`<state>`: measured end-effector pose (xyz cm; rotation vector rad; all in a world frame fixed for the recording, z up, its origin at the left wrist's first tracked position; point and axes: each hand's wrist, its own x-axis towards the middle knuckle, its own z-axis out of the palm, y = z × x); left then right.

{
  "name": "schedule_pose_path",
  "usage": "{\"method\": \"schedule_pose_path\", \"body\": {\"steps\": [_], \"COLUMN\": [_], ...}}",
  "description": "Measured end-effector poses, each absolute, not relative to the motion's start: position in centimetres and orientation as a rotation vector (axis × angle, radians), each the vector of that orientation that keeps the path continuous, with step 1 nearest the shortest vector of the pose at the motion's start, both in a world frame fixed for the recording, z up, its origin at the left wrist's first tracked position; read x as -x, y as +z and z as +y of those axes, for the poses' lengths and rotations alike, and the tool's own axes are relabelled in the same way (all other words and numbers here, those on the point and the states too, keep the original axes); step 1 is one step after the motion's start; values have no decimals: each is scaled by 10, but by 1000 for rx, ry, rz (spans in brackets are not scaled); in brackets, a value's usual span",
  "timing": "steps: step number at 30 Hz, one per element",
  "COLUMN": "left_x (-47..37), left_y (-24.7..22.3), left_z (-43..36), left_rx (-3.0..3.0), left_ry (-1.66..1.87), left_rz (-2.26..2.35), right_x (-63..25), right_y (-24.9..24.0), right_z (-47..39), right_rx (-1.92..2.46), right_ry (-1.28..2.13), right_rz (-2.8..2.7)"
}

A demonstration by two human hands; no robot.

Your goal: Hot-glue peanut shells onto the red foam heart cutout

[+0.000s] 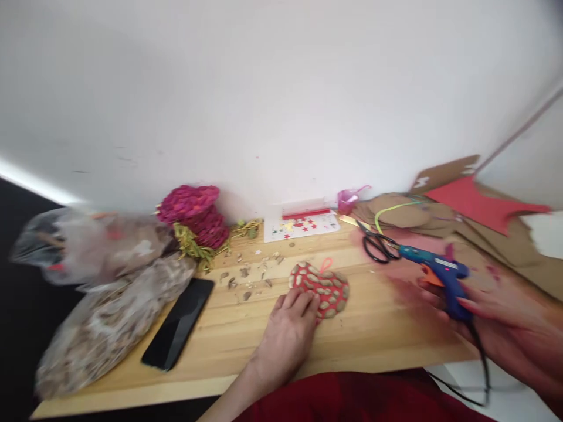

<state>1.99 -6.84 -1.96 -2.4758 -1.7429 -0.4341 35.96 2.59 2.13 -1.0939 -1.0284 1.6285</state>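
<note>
A red heart-shaped piece [338,291], covered with pale brown shell-like ovals and topped by a small pink loop, lies on the wooden table. My left hand [294,319] rests against its lower left part, fingers pressed together and curled over the edge; the fingertips partly cover it. On the right, my right hand [475,316] is closed around the handle of a blue glue gun [455,284] with an orange trigger. The gun points left, its nozzle over the handles of black scissors [378,246]. Its dark cable hangs down past my wrist.
Loose shell bits [246,281] lie left of the heart. A phone [179,325] and a plastic bag of brown pieces [114,319] are at left. Behind stand a magenta woven item [193,214] and a white sheet with star stickers [303,225]. Brown cardboard [400,211] and red sheet [484,202] lie right.
</note>
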Motion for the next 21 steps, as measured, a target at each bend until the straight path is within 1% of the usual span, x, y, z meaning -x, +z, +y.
{"method": "schedule_pose_path", "body": {"steps": [3, 8, 13, 21], "left_x": [-17, -13, -11, -8], "left_y": [-26, -29, -28, -35], "left_z": [-68, -63, -63, -61], "left_rx": [2438, 2408, 2418, 2425], "left_ry": [-446, -534, -529, -567], "left_rz": [-1693, -1495, -1427, -1440], "right_x": [-356, -358, -366, -383], "right_y": [29, 28, 23, 32], "right_z": [20, 22, 25, 33], "right_rx": [1052, 961, 960, 1037], "right_ry": [1799, 1877, 1821, 1622], "right_rz": [-788, -674, -664, -649]}}
